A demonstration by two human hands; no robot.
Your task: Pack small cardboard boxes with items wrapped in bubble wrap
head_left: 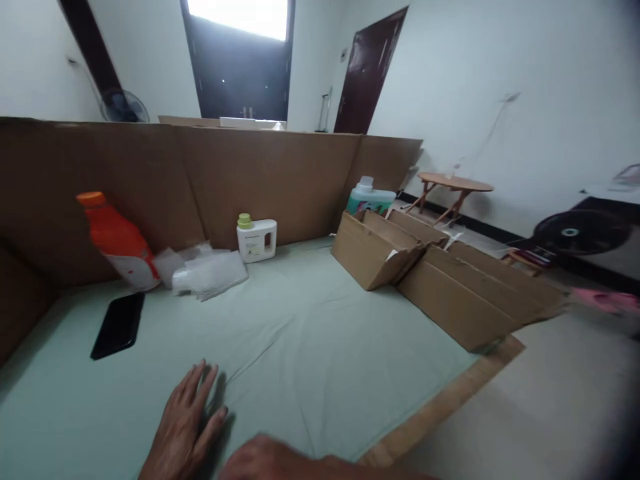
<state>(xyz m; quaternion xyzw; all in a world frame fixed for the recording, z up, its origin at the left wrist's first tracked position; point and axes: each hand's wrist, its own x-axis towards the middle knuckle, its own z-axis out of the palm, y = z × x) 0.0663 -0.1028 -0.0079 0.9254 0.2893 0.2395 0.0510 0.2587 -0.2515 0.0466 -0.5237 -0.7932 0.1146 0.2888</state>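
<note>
While our left hand [183,427] lies flat, fingers spread on the green cloth [310,333] as if smoothing it, our right hand [265,460] sits low beside it, grip unclear; black phone [119,325] nearby, orange bottle [117,241] against the cardboard wall [200,180]

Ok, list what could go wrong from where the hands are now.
1. The orange bottle leans against the cardboard wall; a bump could probably topple it onto the black phone.
2. The left hand presses flat on the green cloth, which is already creased; sliding may bunch it.
3. The open cardboard box sits near the edge.
</note>
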